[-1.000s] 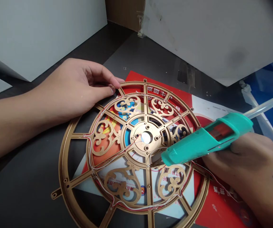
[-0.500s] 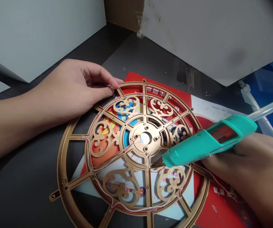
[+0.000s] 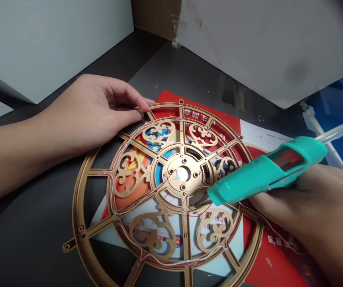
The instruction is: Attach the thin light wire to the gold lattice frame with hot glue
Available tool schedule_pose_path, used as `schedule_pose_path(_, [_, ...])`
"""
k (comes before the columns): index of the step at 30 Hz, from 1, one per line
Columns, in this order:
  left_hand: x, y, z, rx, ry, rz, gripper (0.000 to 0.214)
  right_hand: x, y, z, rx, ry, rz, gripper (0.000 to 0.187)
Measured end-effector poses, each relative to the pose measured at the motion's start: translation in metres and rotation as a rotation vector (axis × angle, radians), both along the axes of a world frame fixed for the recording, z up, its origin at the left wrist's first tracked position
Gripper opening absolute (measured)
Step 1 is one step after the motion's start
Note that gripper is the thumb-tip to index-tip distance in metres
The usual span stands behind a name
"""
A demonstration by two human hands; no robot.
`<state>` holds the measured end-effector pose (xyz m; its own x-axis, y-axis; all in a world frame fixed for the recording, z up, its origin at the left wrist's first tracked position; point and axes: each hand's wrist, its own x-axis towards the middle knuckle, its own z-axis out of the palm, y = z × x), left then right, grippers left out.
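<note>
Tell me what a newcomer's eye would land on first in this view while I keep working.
A large gold spoked wheel-shaped frame with scrollwork panels fills the middle, thin wires running along it, on red printed sheets. At right, the right hand holds a teal hot glue gun, its nozzle over the frame near the hub, a clear glue stick projecting behind. At left, the left hand rests its fingertips at the upper rim.

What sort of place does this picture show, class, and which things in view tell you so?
Probably a craft or assembly workbench: a teal hot glue gun is in use over a gold openwork wheel frame, thin wires run along that frame, and it all lies on a dark worktop.
</note>
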<state>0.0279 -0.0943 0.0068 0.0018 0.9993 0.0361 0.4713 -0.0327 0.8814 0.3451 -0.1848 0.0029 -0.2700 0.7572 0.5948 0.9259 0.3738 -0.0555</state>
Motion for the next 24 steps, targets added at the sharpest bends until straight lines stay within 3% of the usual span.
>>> schedule_pose_path(3, [-0.001,0.000,0.000,-0.006,0.007,-0.004,0.011,0.004,0.000,-0.001,0.053,-0.036,0.096,0.043])
schedule_pose_path(7, [-0.005,0.001,-0.004,0.000,-0.029,-0.051,0.011,0.004,0.003,0.002,-0.025,0.065,0.064,0.037])
schedule_pose_path(12, [-0.009,0.003,-0.009,0.021,-0.027,-0.065,0.028,-0.002,0.008,0.019,-0.331,0.372,0.004,0.030])
schedule_pose_path(16, [-0.009,0.005,-0.010,0.050,-0.014,-0.092,0.031,0.010,0.011,0.038,-0.584,0.492,-0.040,0.031])
schedule_pose_path(19, [-0.009,0.006,-0.011,0.064,0.014,-0.107,0.031,0.028,0.014,0.044,-0.677,0.580,-0.147,0.034])
schedule_pose_path(24, [-0.010,0.005,-0.011,0.078,0.056,-0.121,0.027,0.050,0.028,0.033,-0.657,0.841,-0.464,0.025])
